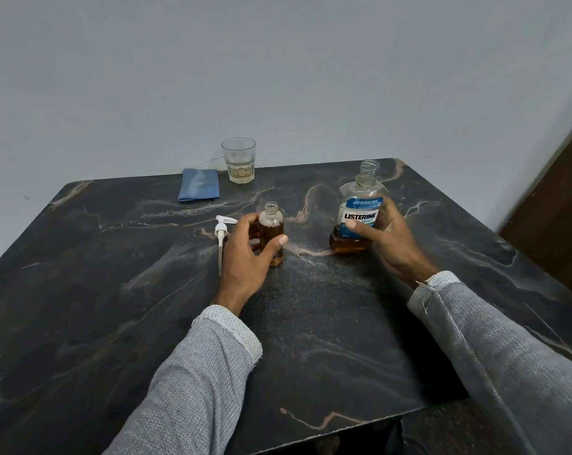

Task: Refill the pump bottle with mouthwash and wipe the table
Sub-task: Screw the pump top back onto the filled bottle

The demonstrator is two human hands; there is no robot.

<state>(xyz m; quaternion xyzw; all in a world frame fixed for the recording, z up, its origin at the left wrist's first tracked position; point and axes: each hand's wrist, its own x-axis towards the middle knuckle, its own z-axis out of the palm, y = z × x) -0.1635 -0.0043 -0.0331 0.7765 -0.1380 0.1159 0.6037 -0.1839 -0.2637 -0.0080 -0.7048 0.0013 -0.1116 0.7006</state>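
A small clear pump bottle [272,228], uncapped and mostly full of amber liquid, stands upright mid-table. My left hand [245,257] curls around it, thumb in front and fingers behind. Its white pump head [221,232] with a long tube lies on the table just left of that hand. To the right stands the open Listerine mouthwash bottle [360,211], with amber liquid only in its bottom part. My right hand [388,239] grips its lower half, thumb across the label. A folded blue cloth [199,184] lies at the far edge.
A glass tumbler [239,160] with a little pale liquid stands at the back edge beside the cloth. The dark marble table [113,290] meets a plain wall behind. A brown door or panel [560,218] is at the right. No cap for the mouthwash bottle is visible.
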